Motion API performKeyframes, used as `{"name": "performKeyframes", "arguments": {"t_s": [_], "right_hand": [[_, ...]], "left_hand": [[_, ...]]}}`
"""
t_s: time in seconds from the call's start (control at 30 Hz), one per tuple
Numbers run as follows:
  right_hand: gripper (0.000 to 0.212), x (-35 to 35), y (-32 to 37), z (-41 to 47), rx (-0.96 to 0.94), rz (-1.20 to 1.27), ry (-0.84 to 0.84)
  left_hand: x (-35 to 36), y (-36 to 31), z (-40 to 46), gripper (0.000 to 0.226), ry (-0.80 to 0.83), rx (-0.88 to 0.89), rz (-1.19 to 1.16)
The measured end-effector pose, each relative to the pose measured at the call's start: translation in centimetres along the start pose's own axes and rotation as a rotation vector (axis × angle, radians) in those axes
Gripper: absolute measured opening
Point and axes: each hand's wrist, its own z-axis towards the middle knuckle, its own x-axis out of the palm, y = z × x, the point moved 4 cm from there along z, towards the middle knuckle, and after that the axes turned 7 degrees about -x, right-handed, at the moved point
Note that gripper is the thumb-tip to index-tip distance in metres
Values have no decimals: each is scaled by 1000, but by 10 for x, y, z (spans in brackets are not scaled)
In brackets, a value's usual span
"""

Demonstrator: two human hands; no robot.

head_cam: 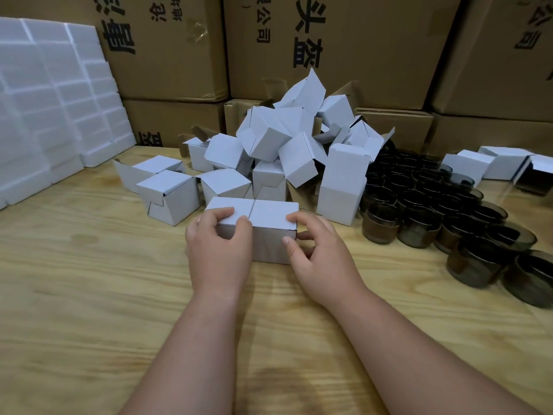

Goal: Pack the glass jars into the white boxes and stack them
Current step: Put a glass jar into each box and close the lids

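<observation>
Two closed white boxes stand side by side on the wooden table [89, 295]. My left hand [220, 247] grips the left box [230, 209] with fingers curled over its top edge. My right hand [317, 253] holds the right box [275, 217], fingers on its top right corner and thumb against its front. A loose pile of empty white boxes [287, 145] lies right behind them. Several dark smoked glass jars [434, 205] stand in rows on the right.
Stacks of white foam sheets [54, 109] lean at the left. Large brown cartons [359, 49] wall off the back. A tall white box [344, 184] stands between the pile and the jars. More white boxes [490, 164] lie at far right.
</observation>
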Motion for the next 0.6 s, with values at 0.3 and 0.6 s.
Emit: {"name": "performKeyframes", "arguments": {"t_s": [0.3,0.6], "right_hand": [[36,21,10,7,-42,9,10],[36,12,40,94,132,-209,19]], "left_hand": [[-11,5,12,23,-135,-33,-120],[-35,10,23,34,-530,-26,-547]]}}
